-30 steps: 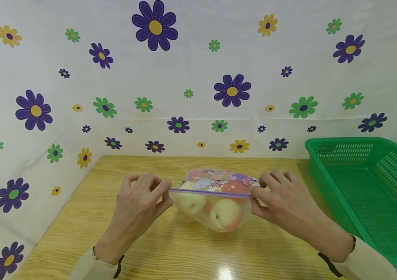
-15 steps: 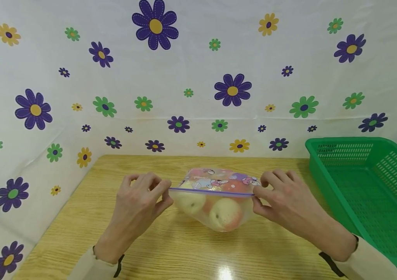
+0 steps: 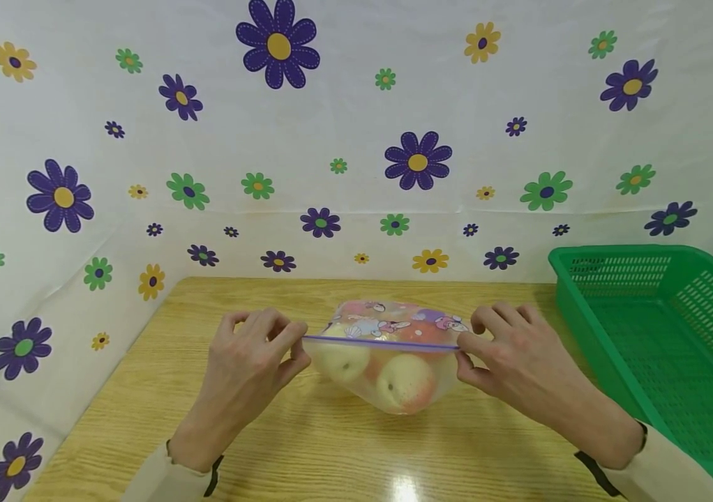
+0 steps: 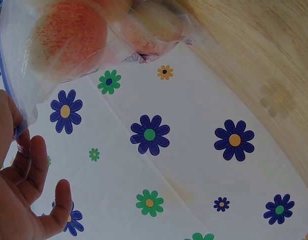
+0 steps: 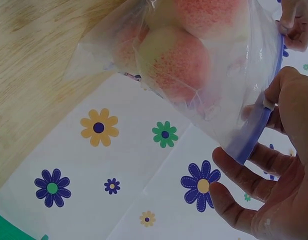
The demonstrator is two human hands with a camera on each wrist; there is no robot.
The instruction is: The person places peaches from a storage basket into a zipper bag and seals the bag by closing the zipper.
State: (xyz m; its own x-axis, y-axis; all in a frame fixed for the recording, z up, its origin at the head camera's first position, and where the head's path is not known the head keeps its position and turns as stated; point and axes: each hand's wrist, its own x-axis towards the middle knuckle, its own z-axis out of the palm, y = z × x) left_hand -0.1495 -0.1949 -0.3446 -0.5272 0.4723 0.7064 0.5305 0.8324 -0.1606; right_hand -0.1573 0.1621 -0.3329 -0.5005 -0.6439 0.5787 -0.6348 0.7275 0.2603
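A clear zip bag [image 3: 356,383] with cartoon prints stands on the wooden table [image 3: 256,460], holding several yellow-and-red peaches [image 3: 405,383]. Its purple zip strip [image 3: 381,343] is stretched level between both hands. The left hand [image 3: 250,362] pinches the strip's left end between thumb and forefinger. At the other end, the right hand [image 3: 513,362] pinches the strip near the bag's right corner. In the right wrist view a small pale slider [image 5: 268,104] sits on the strip at the thumb and forefinger, while the other fingers spread loosely below the strip.
On the right of the table stands a green plastic basket [image 3: 620,376] with slotted walls, close to the right forearm. A white cloth [image 3: 344,104] printed with flowers hangs behind the table and along its left side.
Along the zip strip the right hand has slid slightly to the right, towards the bag's right corner. The left hand keeps its pinch, and the bag stays about where it was.
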